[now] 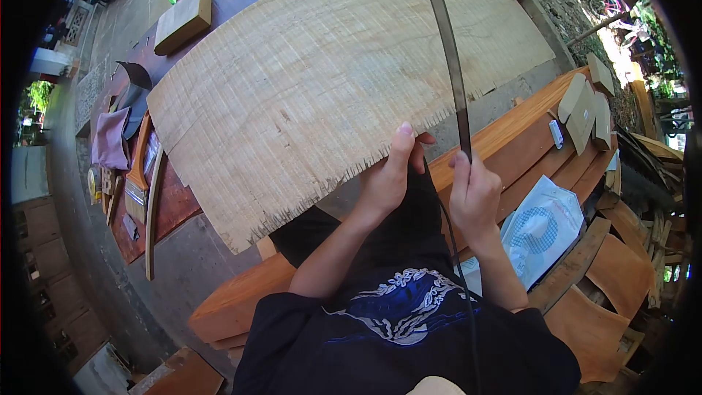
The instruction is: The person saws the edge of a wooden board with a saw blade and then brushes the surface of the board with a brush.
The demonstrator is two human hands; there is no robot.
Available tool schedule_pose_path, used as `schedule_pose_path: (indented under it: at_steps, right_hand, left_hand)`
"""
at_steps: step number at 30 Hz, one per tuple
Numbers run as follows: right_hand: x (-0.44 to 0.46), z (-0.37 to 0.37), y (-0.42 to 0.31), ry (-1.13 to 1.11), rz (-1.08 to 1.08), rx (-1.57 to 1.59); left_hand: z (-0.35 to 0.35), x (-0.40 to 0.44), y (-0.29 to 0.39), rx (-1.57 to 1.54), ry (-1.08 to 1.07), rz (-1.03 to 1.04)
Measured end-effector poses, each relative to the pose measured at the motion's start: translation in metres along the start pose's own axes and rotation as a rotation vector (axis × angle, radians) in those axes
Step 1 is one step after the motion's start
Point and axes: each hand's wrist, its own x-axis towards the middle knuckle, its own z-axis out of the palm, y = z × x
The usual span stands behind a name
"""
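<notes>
Through the head view, I have the dark flat strip (455,66) in my right hand (479,194), pinched between thumb and curled fingers near its lower visible part. I judge that this grip lets the long, thin piece be steered while its holed, rounded end points away from me. It passes above the wood sheet (329,77) and crosses that sheet's splintered near edge.

My left hand (385,184) is at that edge, thumb raised and extended, other fingers partly curled; I cannot tell whether they pinch the wood. Being there probably helps steady the edge. The sheet lies flat across the counter (178,201), its frayed side towards my body, which seems to keep that side within easy reach. A dark cord (452,238) runs down over my clothes, and I cannot make out where its upper end goes.

The paintbrush (139,172), purple cloth (111,139) and curved wooden strip (154,212) sit at the left, beside the sheet, perhaps to leave it uncovered. The wooden block (183,22) stands beyond its far left side.

I count one sheet, one flat strip, one cord, one brush, one cloth, one curved strip, one block and, at the right, one blue-and-white packet (542,225).
</notes>
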Motion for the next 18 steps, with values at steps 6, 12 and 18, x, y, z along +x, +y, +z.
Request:
schedule_pose_path:
  at_steps: [6, 12, 18]
  right_hand:
    - [0.042, -0.007, -0.025, -0.060, -0.006, -0.064]
    - [-0.007, -0.003, 0.002, -0.013, -0.023, -0.004]
    - [0.019, -0.003, -0.009, -0.030, -0.051, -0.018]
  left_hand:
    - [-0.004, -0.004, -0.003, -0.013, -0.035, -0.013]
    - [0.000, -0.005, 0.004, -0.073, -0.001, -0.005]
    - [-0.005, -0.008, -0.002, 0.031, -0.030, 0.034]
